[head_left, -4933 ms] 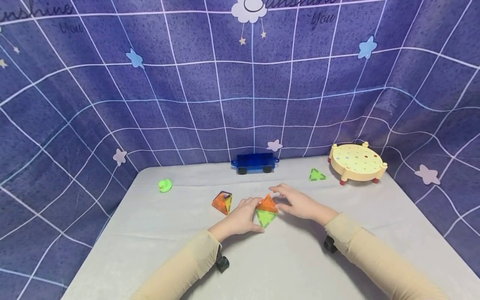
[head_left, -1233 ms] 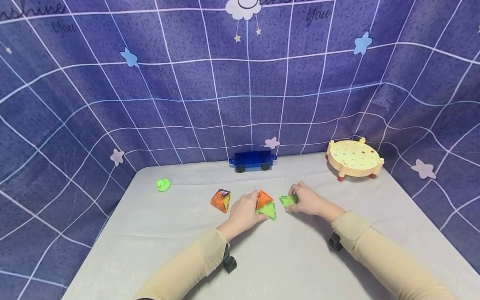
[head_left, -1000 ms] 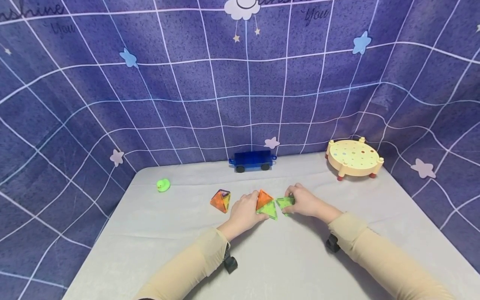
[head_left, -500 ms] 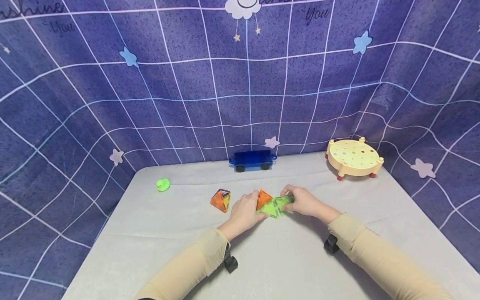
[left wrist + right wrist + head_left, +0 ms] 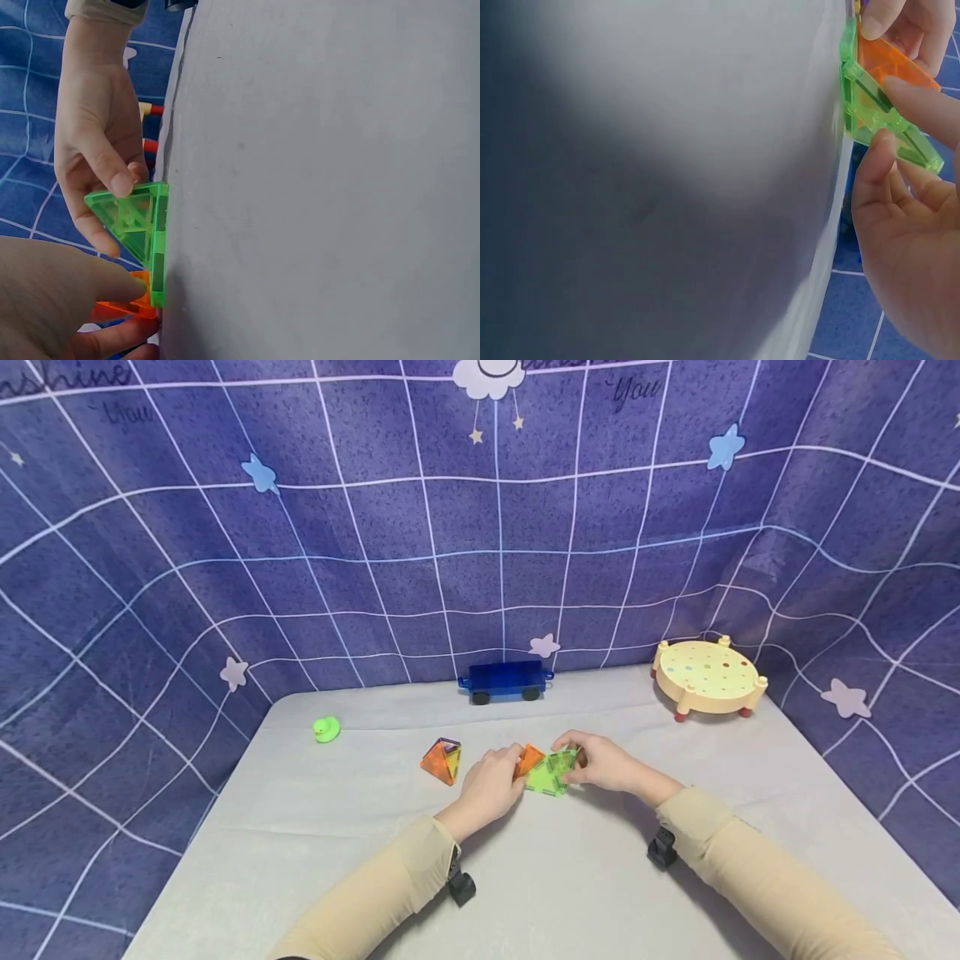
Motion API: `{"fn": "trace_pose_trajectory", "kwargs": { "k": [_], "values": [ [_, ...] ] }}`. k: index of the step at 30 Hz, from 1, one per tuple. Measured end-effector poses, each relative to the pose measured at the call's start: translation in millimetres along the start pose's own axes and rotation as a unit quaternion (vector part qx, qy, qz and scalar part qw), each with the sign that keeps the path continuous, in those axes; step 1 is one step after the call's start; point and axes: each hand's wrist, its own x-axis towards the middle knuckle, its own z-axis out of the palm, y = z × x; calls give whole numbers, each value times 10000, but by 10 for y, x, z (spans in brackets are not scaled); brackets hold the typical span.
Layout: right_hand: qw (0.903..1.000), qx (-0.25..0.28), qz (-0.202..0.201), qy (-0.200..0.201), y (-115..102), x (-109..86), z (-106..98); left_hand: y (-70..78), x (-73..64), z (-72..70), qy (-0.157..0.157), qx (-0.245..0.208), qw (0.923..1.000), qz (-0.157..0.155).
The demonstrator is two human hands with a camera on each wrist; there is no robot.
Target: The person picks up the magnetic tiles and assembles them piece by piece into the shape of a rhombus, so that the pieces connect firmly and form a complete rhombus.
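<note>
My left hand (image 5: pixel 491 785) pinches an orange triangular magnetic tile (image 5: pixel 529 760), which stands tilted up in the right wrist view. Edge to edge with it, a green triangular tile (image 5: pixel 542 779) lies on the grey table. Between thumb and fingers of my right hand (image 5: pixel 603 762) is a second green triangular tile (image 5: pixel 561 762), raised at a slant from the flat green one; its face shows in the left wrist view. Left of my hands sits a small pyramid of orange, yellow and purple tiles (image 5: pixel 441 762). Fingers partly hide the orange tile.
A blue wheeled toy wagon (image 5: pixel 506 681) stands at the table's back edge. At the left is a green toy duck (image 5: pixel 326 729), and a round cream pegboard on legs (image 5: pixel 708 675) stands at the back right. A blue star-patterned cloth (image 5: pixel 390 527) hangs behind the table (image 5: pixel 360 877).
My right hand has brought the second green tile from the back right against the first and tipped it up. The orange tile has just been tilted up under my left hand.
</note>
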Motion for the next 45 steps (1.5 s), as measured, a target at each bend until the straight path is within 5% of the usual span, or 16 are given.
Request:
{"fn": "trace_pose_trajectory", "kwargs": {
  "k": [20,27,39,45],
  "values": [
    [9976,257,-443,-457,-54,96,81,-5,-16,-27,-134,94,9998,117],
    [9969,296,-408,-608,-36,102,83,-63,-52,-30,-191,-312,9993,-42],
    [9913,134,-365,-1257,15,97,4,-267,-359,-195,-463,-1041,9935,38],
    [9884,-325,-317,-1452,-1,133,-29,-395,-559,-297,-723,-1650,9835,190]
  ]
}}
